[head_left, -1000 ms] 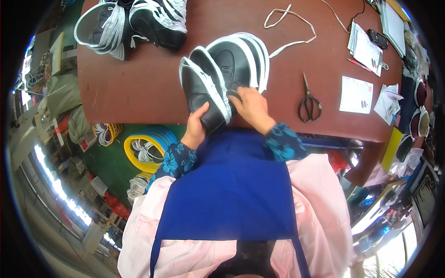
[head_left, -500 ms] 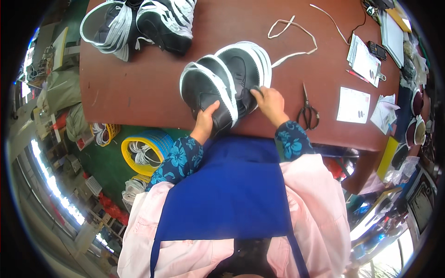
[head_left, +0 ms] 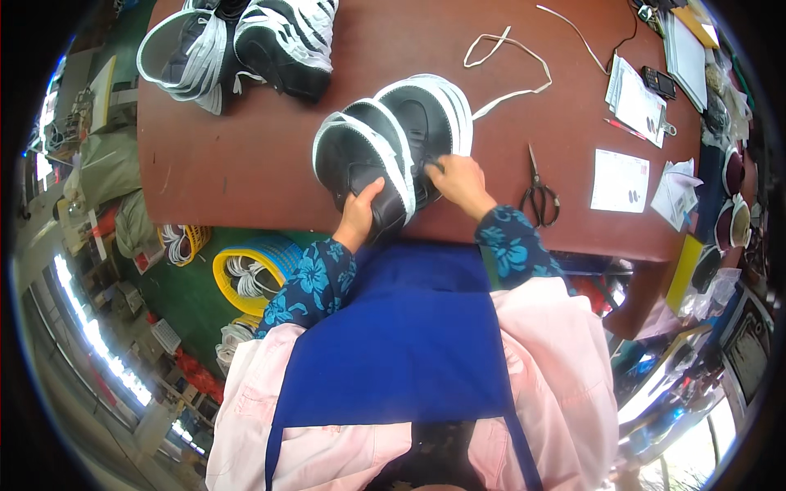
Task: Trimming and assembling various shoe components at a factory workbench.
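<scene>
Black-and-white shoes [head_left: 393,151] are lying at the brown table's [head_left: 237,172] near edge; left hand [head_left: 360,214] is clasping the nearer one's heel, right hand [head_left: 460,184] pinching its side; scissors [head_left: 539,192] beside, laces [head_left: 508,53] beyond

I see two shoes [head_left: 393,147] side by side on the worktop [head_left: 246,164]; scissors [head_left: 539,192] lie right of them, more shoes [head_left: 246,41] behind left, papers [head_left: 620,180] far right.
</scene>
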The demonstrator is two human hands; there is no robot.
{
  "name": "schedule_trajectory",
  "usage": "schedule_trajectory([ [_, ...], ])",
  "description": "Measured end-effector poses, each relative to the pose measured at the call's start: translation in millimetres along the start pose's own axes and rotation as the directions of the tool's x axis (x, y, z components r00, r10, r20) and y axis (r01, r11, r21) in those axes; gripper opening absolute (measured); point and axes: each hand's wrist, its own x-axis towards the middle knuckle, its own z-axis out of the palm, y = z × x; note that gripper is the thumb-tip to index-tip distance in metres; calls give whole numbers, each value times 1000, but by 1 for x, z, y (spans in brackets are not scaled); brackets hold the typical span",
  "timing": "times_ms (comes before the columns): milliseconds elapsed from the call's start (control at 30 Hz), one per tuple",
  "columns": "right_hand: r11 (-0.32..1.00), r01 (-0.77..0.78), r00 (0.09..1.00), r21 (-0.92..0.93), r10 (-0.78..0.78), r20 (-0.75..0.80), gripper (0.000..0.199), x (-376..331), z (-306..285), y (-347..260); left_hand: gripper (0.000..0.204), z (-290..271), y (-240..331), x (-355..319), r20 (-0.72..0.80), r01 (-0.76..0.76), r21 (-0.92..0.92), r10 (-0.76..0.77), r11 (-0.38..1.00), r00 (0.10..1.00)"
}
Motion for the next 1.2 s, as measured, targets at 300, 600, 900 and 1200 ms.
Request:
schedule_trajectory([
  [300, 905, -58, 995, 421, 88, -54, 42, -37, 21, 33, 34, 1, 3, -1, 33, -12, -26, 12, 1000, 999],
  [600, 656, -46, 950, 753, 262, -171, 29, -64, 76, 30, 32, 5, 4, -6, -4, -5, -3, 5, 1000, 1000],
  [900, 758, -55, 849, 649, 377, -369, 32, -28, 43, 45, 36, 14, 7, -11, 12, -89, 103, 89, 991, 996],
  [1200, 989, 78, 975, 122, -50, -217, 41, -24, 8, -28, 51, 28, -5, -3, 225, -184, 686, 35, 704, 974],
])
